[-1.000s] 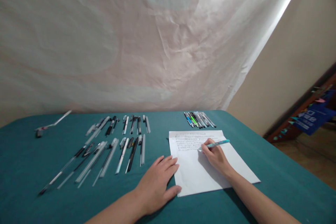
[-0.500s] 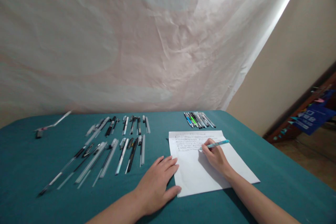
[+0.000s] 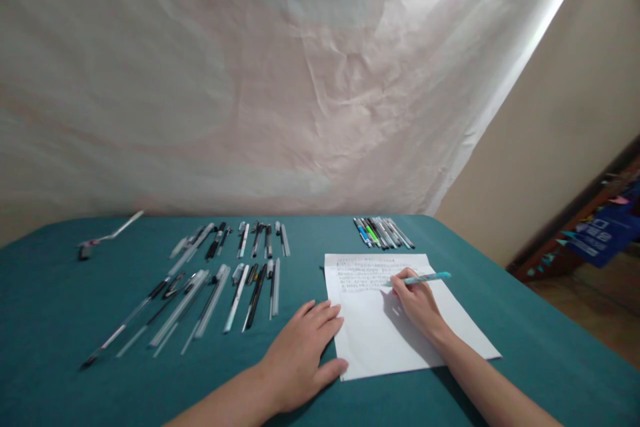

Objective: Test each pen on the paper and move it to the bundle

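Observation:
White paper lies on the green-covered table, with lines of dark handwriting across its upper part. My right hand rests on the sheet, fingers pinched round a light-blue pen. The pen's tip is at the right part of the lowest written line, and its back end points right. Flat at the paper's left edge lies my left hand, its fingers stretched out and its thumb over the lower left corner. It holds nothing.
Left of the paper, disassembled pens lie in two rows with their caps, barrels and refills. A bunch of pens lies behind the sheet. At the far left is a thin white stick-like object with a dark end. A pale curtain hangs behind the table.
The view has shifted slightly, so the table's things appear a little further right. The blue pen lies at a flatter slant in my right hand. My left hand stays on the paper's edge.

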A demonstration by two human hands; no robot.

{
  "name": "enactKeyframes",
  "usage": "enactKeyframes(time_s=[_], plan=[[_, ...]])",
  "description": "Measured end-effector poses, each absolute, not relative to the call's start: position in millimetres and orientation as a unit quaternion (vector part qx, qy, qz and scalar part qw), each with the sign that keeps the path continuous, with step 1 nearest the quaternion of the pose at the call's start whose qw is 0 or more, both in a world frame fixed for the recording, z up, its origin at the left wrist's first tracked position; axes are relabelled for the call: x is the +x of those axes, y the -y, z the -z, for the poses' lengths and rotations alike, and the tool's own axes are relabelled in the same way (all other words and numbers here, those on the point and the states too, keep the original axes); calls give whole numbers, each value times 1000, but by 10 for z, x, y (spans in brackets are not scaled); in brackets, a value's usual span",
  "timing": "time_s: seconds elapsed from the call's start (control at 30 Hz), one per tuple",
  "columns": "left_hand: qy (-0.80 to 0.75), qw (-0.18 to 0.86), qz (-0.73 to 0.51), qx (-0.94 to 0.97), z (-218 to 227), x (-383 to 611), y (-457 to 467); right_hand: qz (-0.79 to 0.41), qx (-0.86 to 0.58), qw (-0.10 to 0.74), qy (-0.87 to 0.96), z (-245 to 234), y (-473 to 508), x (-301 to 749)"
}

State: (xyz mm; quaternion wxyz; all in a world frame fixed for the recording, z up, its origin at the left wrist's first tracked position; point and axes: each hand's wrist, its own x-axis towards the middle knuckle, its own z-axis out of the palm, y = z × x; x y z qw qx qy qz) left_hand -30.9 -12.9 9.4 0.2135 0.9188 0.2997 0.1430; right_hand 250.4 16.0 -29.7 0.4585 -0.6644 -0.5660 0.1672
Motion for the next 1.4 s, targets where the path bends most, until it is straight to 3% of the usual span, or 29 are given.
enactKeyframes(time_s=[0.2,0.4,0.5,0.77,1.17,1.3,1.4], plan=[[-305,219,-174,910,-130,-315,196,-88,-601,423,673,192,-21,2382],[-211,195,-230,930,-184,-305,257,134,-478,204,844,94,63,2031],[-164,170,-224,946,-130,-294,250,211,-431,156,863,49,-33,1765],[-261,239,-268,896,-95,-348,214,277,-426,144,849,-164,-262,1333],[-220,237,-295,899,-56,-325,187,269,-423,167,849,-173,-268,1325],[-230,241,-288,898,-27,-316,169,227,-426,183,856,-119,-287,1348],[-248,265,-294,884,-23,-319,153,124,-453,240,849,-89,-323,1385]])
